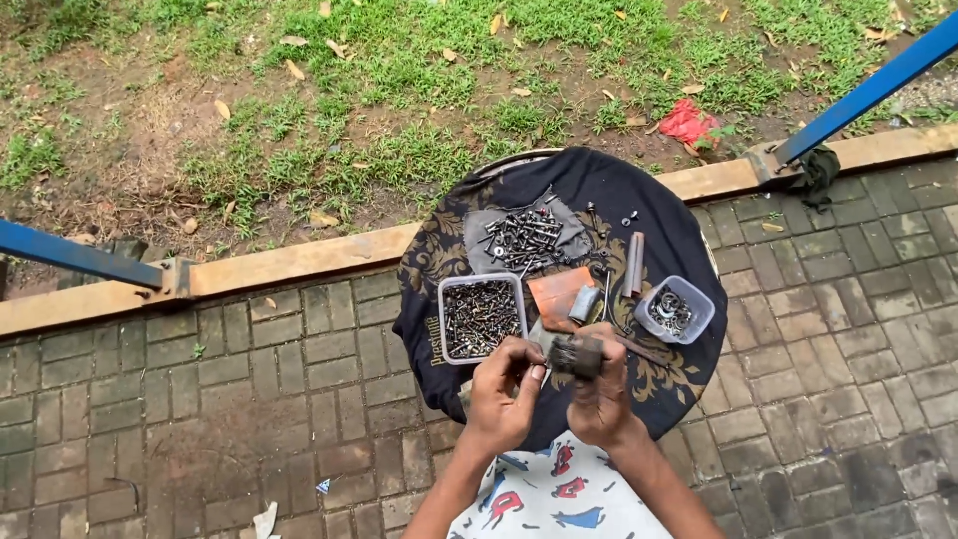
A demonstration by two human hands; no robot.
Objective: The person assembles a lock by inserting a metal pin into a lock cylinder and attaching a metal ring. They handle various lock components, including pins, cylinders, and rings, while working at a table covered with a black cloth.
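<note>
Nearby, screw tub (480,317), washer tub (675,310), dark cloth (589,180).

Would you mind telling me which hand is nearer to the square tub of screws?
Left. The left hand sits just below the square tub of screws, almost touching its lower edge. The right hand, gripping a dark brush-like tool, is farther to the right.

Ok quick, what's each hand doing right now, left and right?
Left hand: fingers curled, fingertips at the dark metal part; whether it pinches something small cannot be told.
Right hand: closed around the dark metal part, held above the black cloth.
</note>
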